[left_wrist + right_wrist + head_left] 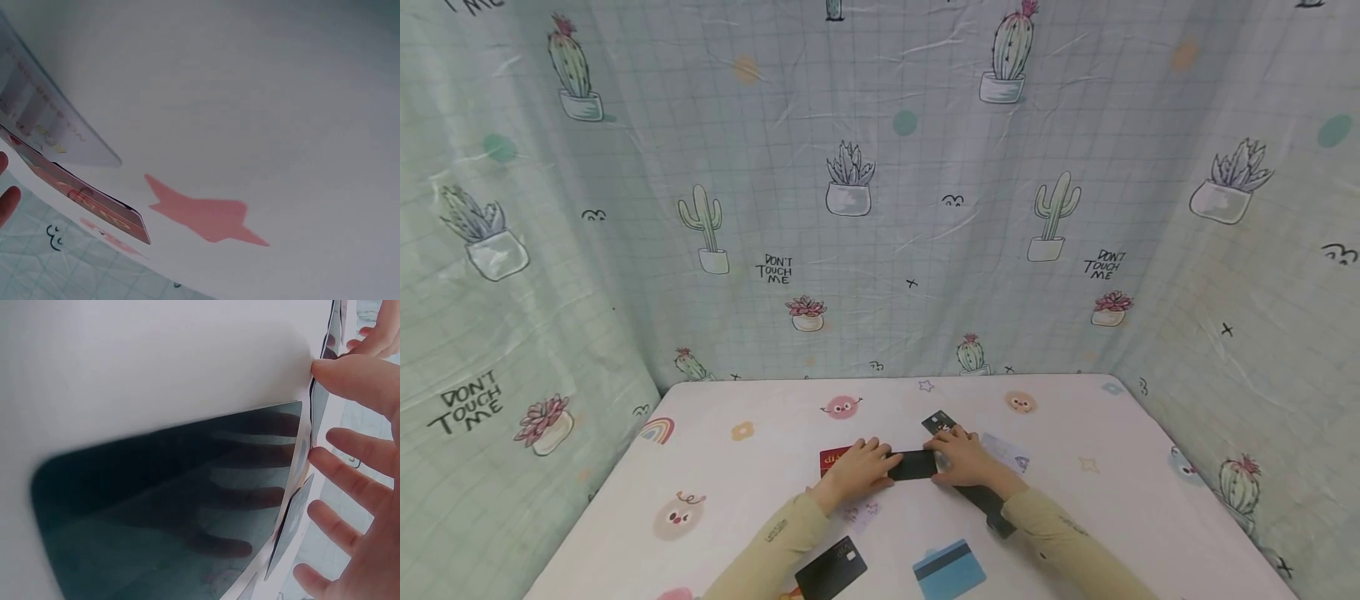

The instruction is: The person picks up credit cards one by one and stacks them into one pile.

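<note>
A person in pale yellow sleeves is leaning both arms in over a white printed counter. The left hand is gripping one end of a plain black card between thumb and fingers, and the right hand is pinching the other end, so the card is spanning the gap between the two. I can't tell whether it is resting on the counter or being held just above it.

A red card is lying just beyond and to the left of the left hand, partly hidden by it, while a pale card is sitting under the left wrist. Just past the right hand's fingers, a dark bank card is poking out; a whitish card is lying to that hand's right. A glossy dark card is stretching out beneath the right wrist, the fingers mirrored in its face.

Nearer the person, a black chip card is lying below the left hand, and a blue striped card is lying below the right. A cactus-print cloth is hanging beyond both hands.
</note>
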{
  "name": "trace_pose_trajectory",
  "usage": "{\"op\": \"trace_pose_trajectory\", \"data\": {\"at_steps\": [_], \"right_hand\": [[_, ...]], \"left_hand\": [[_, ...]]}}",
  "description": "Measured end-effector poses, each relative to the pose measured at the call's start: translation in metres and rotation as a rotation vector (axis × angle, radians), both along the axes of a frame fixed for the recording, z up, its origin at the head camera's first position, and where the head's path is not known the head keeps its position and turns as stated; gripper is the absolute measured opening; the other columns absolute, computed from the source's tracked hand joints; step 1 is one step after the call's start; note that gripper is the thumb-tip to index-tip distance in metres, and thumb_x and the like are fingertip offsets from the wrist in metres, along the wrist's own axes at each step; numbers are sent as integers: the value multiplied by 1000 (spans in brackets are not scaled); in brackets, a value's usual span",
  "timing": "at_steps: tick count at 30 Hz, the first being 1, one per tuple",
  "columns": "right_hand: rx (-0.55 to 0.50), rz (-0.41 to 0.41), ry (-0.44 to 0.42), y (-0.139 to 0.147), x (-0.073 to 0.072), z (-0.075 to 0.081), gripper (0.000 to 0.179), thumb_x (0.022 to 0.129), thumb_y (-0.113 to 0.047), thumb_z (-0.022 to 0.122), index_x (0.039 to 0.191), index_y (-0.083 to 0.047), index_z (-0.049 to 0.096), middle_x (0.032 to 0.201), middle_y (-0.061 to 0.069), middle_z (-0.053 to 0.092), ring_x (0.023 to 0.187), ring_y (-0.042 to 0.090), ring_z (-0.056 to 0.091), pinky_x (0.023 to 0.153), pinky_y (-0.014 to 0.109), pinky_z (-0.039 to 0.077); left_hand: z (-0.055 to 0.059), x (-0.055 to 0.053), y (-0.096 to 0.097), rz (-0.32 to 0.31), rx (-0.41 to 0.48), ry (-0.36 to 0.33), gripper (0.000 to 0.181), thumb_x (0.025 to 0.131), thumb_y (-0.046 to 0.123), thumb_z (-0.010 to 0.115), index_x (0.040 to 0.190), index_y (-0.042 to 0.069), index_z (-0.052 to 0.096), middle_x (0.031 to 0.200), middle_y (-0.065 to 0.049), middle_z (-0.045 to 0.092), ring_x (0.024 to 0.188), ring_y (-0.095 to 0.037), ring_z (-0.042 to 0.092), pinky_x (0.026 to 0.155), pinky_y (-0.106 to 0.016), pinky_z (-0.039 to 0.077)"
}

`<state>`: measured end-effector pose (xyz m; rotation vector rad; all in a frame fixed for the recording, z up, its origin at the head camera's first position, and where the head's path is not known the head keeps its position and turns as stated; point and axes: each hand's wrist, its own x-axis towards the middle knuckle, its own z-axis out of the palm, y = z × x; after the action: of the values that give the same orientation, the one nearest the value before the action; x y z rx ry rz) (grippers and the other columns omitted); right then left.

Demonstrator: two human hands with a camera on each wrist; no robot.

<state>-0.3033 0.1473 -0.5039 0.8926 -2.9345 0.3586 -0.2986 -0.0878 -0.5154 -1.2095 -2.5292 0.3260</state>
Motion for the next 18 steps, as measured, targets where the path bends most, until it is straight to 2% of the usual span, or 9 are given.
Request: {"op": "trace_pose_trajectory", "data": {"at_steps": [5,9,18], "right_hand": [[-1,-4,-5,0,2,-1,52,70,-37,71,116,-16,56,113,4,55,95,22,40,76,49,35],[-11,9,-4,2,6,1,51,71,-35,70,116,-17,55,115,5,55,97,23,41,77,51,36],[-28,65,33,7,18,5,48,74,-33,68,116,-16,53,117,2,53,98,22,40,75,45,33]], "left_hand": [[1,2,0,6,13,-4,45,85,45,52,124,23,50,111,2,59,100,-15,50,88,-30,43],[3,5,1,-15,33,2,45,85,44,53,124,22,50,111,1,59,99,-16,51,86,-31,44],[13,19,5,-49,56,34,41,85,40,55,121,22,53,110,-1,60,98,-17,52,85,-34,45]]}}
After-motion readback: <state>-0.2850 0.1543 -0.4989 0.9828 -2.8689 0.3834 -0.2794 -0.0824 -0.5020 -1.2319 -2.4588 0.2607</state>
